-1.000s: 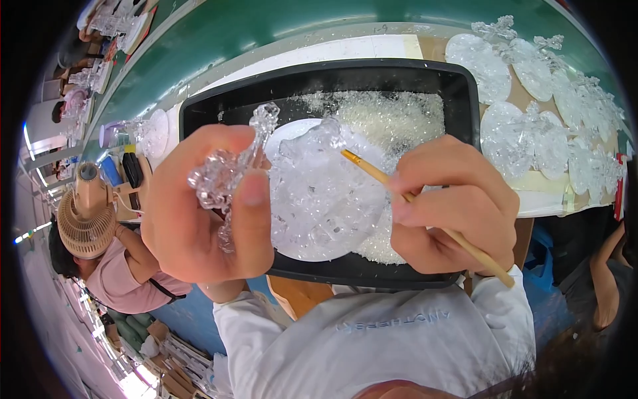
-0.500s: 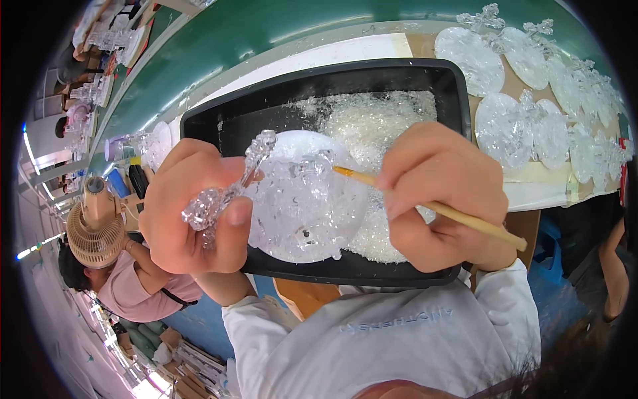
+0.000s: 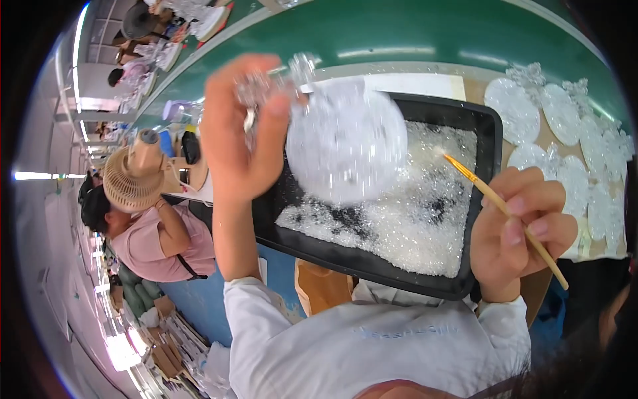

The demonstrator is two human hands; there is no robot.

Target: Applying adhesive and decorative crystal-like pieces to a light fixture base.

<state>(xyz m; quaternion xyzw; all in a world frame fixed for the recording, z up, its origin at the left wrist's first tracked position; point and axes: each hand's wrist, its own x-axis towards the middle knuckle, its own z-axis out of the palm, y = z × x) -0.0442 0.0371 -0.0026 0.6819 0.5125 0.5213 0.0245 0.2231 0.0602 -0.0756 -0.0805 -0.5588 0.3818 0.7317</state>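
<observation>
My left hand [image 3: 249,133] is closed around the clear, lumpy stem of a round white ornament, whose disc [image 3: 347,146] is smeared by motion above a black tray [image 3: 372,267]. Beneath and beside the disc, white glittery flakes [image 3: 425,233] cover much of the tray's bottom, with dark patches showing through. At the tray's right edge, my right hand [image 3: 522,233] pinches a thin paintbrush [image 3: 488,193] with a pale wooden handle. Its bristle tip points up and left, over the flakes.
Several round clear ornaments [image 3: 512,110] lie on brown board at the right. Behind the tray runs a green surface [image 3: 399,50] with a white strip [image 3: 425,85] before it. A beige fan [image 3: 136,173] and a person in pink [image 3: 163,243] are at the left.
My left hand has lifted the ornament up and away from the brush. My right hand has moved right and down with the brush, and more of the flakes show.
</observation>
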